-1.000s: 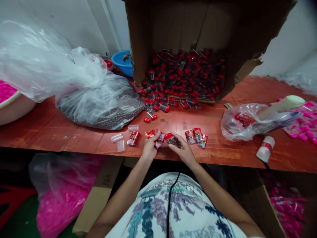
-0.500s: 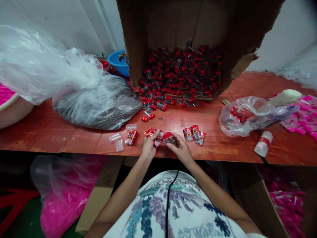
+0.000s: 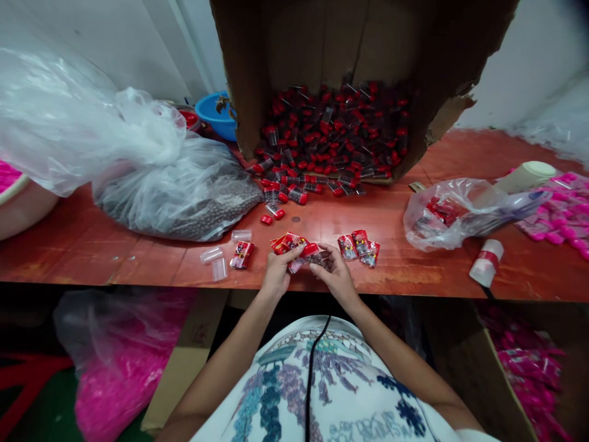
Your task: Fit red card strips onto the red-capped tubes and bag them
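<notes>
My left hand [image 3: 276,274] is closed on some red printed plastic packets [image 3: 288,242] just above the table's front edge. In my right hand [image 3: 339,279] is a small clear bottle [image 3: 318,259] with a red cap, full of dark beads. The bottle's cap end meets the packets between my hands; whether it is inside one I cannot tell. Several red packets [image 3: 360,247] lie right of my hands. To the left lie a small stack of red packets [image 3: 242,254] and three empty clear tubes [image 3: 219,269].
A torn cardboard box [image 3: 248,92] lies open at the back, spilling red-capped bottles [image 3: 331,138] forward. A clear bag of dark beads [image 3: 184,202] sits left. To the right are a plastic bag of red packets [image 3: 432,221], a white roll [image 3: 486,264] and pink pieces [image 3: 559,215].
My right hand has brought the bottle's cap end left against the packets in my left hand. The view has shifted slightly.
</notes>
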A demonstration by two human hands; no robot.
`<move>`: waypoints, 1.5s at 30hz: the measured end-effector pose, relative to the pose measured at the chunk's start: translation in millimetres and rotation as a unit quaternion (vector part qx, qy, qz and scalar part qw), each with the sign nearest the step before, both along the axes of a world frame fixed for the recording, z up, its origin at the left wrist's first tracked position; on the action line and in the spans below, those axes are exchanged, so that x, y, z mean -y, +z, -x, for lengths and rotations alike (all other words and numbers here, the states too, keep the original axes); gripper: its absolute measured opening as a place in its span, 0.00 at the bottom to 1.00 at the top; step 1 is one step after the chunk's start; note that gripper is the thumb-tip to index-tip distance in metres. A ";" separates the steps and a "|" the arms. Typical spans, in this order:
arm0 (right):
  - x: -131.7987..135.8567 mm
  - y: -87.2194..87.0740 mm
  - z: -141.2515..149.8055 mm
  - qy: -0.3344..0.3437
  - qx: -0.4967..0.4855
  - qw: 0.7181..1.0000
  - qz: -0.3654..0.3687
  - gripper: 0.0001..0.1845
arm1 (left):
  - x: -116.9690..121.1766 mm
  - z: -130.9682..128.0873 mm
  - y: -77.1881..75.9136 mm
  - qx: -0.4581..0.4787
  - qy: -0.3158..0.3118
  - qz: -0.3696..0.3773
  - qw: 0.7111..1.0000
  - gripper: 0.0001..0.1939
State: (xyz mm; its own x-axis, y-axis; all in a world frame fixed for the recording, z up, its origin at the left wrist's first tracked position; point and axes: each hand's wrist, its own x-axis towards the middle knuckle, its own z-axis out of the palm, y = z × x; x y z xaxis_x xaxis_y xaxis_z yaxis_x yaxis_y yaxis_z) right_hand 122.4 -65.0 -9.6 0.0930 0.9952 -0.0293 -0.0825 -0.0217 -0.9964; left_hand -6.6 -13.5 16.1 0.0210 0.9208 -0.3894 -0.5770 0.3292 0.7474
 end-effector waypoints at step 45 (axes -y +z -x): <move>1.5 -2.7 -9.0 0.023 0.062 0.995 -0.070 0.23 | -0.5 -7.6 8.8 -0.013 0.029 -0.007 0.999 0.13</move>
State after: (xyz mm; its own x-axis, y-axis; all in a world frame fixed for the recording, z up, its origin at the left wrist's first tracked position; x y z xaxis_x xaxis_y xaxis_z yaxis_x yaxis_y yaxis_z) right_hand 131.4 -66.6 -12.3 0.0418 0.9921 0.1180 0.0397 0.1163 -0.9924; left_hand 1.0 -12.9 24.8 -0.0431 0.9255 -0.3763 -0.5750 0.2850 0.7669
